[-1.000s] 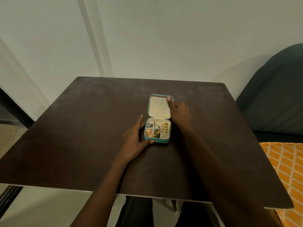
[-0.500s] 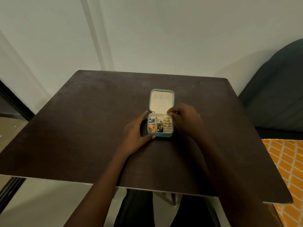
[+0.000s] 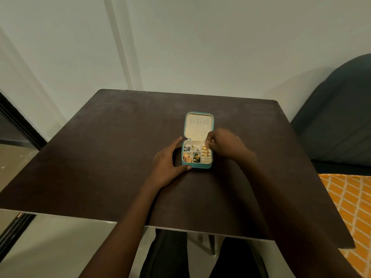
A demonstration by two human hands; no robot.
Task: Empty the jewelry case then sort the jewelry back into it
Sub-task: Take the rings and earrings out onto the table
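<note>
Head view showed our left hand (image 3: 168, 163) cupped open against the teal jewelry case (image 3: 197, 149) at frame centre on the counter (image 3: 100, 157), bracing it. Our right hand (image 3: 222, 145), moved down from the lid a second earlier, pinched its fingers (image 3: 208, 141) over the gold rings (image 3: 206, 151); an actual grasp was unclear.

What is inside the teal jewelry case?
Jewelry case: gold rings on the right, earrings in small left compartments. The right hand covers the far right corner.
</note>
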